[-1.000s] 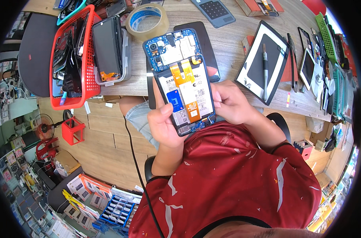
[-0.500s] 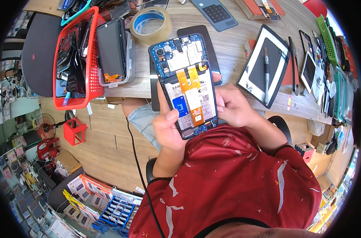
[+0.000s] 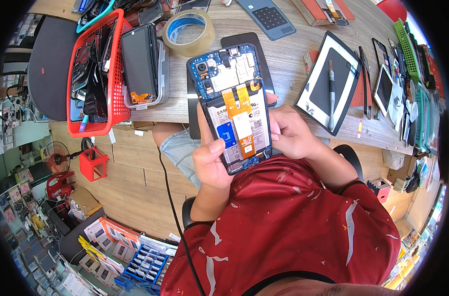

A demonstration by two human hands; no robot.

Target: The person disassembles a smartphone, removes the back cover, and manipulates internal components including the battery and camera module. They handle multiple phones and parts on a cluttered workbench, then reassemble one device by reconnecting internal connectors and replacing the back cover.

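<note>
Fingers: the left hand (image 3: 212, 160) presses its thumb on the left edge of the opened phone, its other fingers passing behind; the right hand (image 3: 292, 133) has its fingers bunched at the phone's right edge, and whether they pinch it I cannot tell. Another fingertip shows higher on that edge, its hand unclear.
Tabletop (image 3: 283, 54): grey wood grain, across the top of the frame.
Red basket (image 3: 118, 74): upper left, filled with dark phone parts.
Framed panel (image 3: 318, 79): upper right, white border around a black middle, lying tilted.
Clear box (image 3: 163, 79): just right of the basket, a dark screen (image 3: 139, 59) lying over it.
Opened phone (image 3: 234, 111): centre of the frame, held tilted, its inside facing up, partly hiding a dark flat slab (image 3: 239, 39).
Tape roll (image 3: 192, 48): top, left of centre.
Battery (image 3: 259, 136): middle of the phone, below the circuit board (image 3: 232, 76).
Pen-like tool (image 3: 331, 93): resting on the framed panel.
Ribbon cable (image 3: 247, 139): orange, running down over the battery.
Blue sticker (image 3: 225, 135): beside the left thumb.
</note>
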